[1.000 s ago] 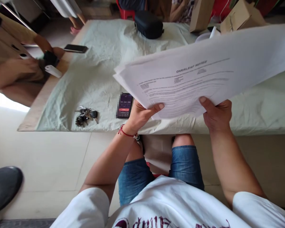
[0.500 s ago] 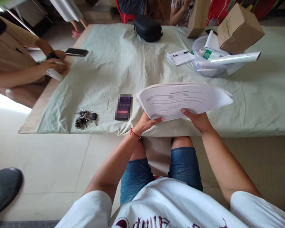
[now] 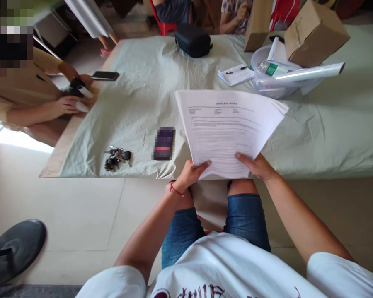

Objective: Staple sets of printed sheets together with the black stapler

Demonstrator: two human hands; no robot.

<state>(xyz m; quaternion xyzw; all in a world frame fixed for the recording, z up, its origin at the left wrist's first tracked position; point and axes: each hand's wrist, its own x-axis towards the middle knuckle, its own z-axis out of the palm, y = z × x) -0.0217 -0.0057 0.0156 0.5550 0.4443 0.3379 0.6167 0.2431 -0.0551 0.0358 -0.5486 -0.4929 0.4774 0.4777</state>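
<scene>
A stack of printed paper sheets (image 3: 224,128) is held up over the table's near edge, its printed face toward me and its top right corners slightly fanned. My left hand (image 3: 192,171) grips the lower left edge, thumb on the front. At the lower right side, my right hand (image 3: 256,164) is closed on the same stack, its thumb pressing the page. The other fingers of both hands are hidden behind the paper. Left of the stack lies a blurred-out phone (image 3: 163,143), and farther left a bunch of keys (image 3: 116,158).
The table (image 3: 143,99) has a pale green cloth. At the back are a black case (image 3: 193,40), a notepad (image 3: 236,75), a plastic basket (image 3: 267,89) of items and a cardboard box (image 3: 317,33). A person (image 3: 27,95) sits at left, near another phone (image 3: 105,75).
The paper stack has tilted up, so its front page faces me more fully. Both hands have come slightly nearer to me, still gripping it. The view has shifted a little.
</scene>
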